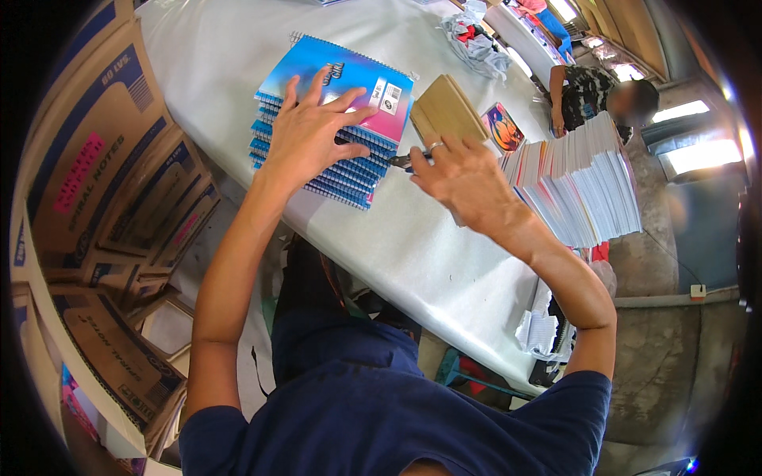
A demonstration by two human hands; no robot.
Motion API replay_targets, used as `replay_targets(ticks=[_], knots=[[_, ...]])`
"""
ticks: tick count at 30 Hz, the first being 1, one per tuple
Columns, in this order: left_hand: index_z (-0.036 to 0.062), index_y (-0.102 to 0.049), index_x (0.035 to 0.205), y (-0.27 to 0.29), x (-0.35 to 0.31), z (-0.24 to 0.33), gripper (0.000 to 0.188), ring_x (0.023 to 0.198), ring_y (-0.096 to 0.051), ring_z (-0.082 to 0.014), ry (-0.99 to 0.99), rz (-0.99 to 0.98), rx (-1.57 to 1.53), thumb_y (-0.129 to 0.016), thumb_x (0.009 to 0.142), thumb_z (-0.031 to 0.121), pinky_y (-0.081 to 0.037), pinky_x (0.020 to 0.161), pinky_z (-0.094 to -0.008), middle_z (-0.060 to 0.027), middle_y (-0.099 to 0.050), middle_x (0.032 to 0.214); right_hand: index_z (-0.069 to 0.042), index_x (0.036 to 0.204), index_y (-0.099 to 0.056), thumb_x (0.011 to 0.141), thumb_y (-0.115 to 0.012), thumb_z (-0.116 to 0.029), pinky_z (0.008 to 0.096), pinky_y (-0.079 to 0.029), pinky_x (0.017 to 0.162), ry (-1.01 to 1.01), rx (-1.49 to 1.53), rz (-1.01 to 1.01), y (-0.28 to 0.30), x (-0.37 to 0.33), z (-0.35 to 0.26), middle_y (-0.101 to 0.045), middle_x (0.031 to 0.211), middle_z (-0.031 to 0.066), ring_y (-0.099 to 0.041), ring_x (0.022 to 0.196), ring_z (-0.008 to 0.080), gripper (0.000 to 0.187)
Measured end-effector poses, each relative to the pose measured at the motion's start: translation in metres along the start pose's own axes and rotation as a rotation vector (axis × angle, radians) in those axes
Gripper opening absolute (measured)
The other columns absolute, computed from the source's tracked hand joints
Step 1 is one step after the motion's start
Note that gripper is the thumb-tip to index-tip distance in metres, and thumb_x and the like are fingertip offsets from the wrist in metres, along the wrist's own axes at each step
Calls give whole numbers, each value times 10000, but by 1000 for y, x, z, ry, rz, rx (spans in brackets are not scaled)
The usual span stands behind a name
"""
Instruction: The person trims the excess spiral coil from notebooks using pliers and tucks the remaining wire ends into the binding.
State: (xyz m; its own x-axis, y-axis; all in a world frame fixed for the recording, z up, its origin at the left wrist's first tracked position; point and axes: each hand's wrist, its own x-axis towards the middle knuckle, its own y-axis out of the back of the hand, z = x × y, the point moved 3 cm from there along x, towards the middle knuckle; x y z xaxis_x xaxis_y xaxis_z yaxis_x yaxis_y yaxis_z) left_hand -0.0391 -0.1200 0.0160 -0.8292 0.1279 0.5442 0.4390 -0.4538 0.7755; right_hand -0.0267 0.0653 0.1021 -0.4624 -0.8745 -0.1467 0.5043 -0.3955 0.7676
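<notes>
A stack of spiral notebooks (295,73) with a blue and pink cover on top lies on the white-covered table. My left hand (305,136) rests on the top cover with its fingers spread, the thumb near the stack's close side. At the stack's right edge, my right hand (468,184) is closed around a small dark tool that looks like pliers (399,161). Its tip points at the notebooks' wire bindings; whether it touches a wire I cannot tell. Most of the tool is hidden by my fingers.
Beyond my right hand lies a wooden block (444,107), beside a colourful picture-covered booklet (505,128). A tall row of paper-edged books (575,182) stands at the right. Cardboard boxes (95,166) are piled on the left. Another person (587,91) sits at the far right.
</notes>
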Motion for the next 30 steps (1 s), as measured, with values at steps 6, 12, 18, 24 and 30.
replay_targets(ticks=[6,12,18,24,30], knots=[[294,-655,1214,-1,-1,2,568,1383,-320,-293,-11,6,-8,-777,671,411,-170,1142,-547,82,-526,1380,-81,1139,-631,763,-707,-182,364,-410,959,226,14,228,-5,-6,15,-559,1099,66,-523,1082,205,397],[300,-642,1229,-2,-1,1,597,1388,-308,-306,-9,-15,22,-782,660,416,-171,1141,-557,81,-508,1398,-48,1130,-627,789,-676,-120,336,-412,969,42,1,-192,-12,0,-10,-558,1093,74,-522,1097,205,351],[319,-614,1255,-3,-7,2,690,1384,-303,-318,-49,62,36,-819,604,418,-186,1122,-589,44,-494,1401,-88,1008,-632,785,-658,-115,350,-392,958,171,47,265,6,-4,2,-563,1026,40,-528,1058,165,227],[315,-613,1257,-2,-6,5,705,1382,-306,-320,-50,44,44,-825,593,417,-189,1123,-585,43,-488,1405,-94,1028,-625,767,-667,-127,336,-392,949,247,-47,203,-7,-6,-2,-551,1020,35,-518,1054,159,266],[316,-577,1306,1,-7,4,723,1414,-249,-315,-5,-32,60,-806,627,411,-156,1145,-576,70,-443,1452,-85,1074,-613,746,-675,-116,325,-400,928,203,-61,190,4,-9,-15,-538,1044,38,-503,1075,157,336]])
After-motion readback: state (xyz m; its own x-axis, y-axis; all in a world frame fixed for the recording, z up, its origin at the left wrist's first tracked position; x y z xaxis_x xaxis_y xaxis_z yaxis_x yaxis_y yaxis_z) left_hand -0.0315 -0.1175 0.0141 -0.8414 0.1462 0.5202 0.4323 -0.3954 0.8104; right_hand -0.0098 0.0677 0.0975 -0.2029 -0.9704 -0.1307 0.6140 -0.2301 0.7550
